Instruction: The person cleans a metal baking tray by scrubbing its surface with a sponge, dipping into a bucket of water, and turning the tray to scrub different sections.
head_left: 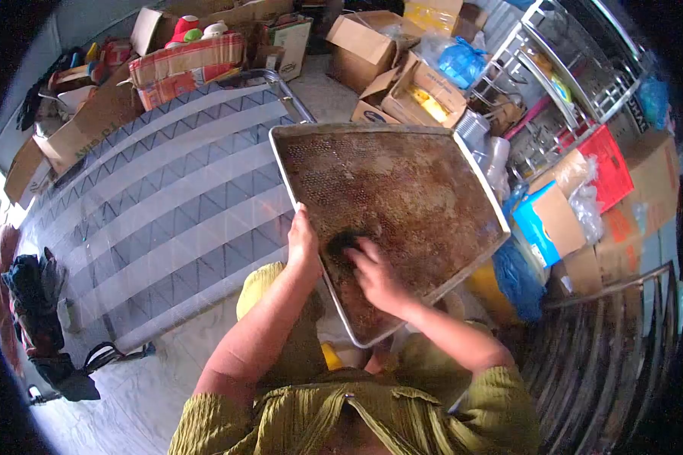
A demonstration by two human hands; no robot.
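A large metal tray with a pale rim and a brown-stained, perforated surface is held tilted in front of me. My left hand grips the tray's left rim, fingers closed round the edge. Over the lower left part of the tray, my right hand presses on a dark scrubbing pad, which lies under its fingertips. The pad's outline is blurred, and part of it is hidden by the fingers.
To the left stands a folding bed frame with grey striped webbing. Cardboard boxes lie beyond the tray. A metal rack and a red crate are at the right, with a slatted metal frame lower right.
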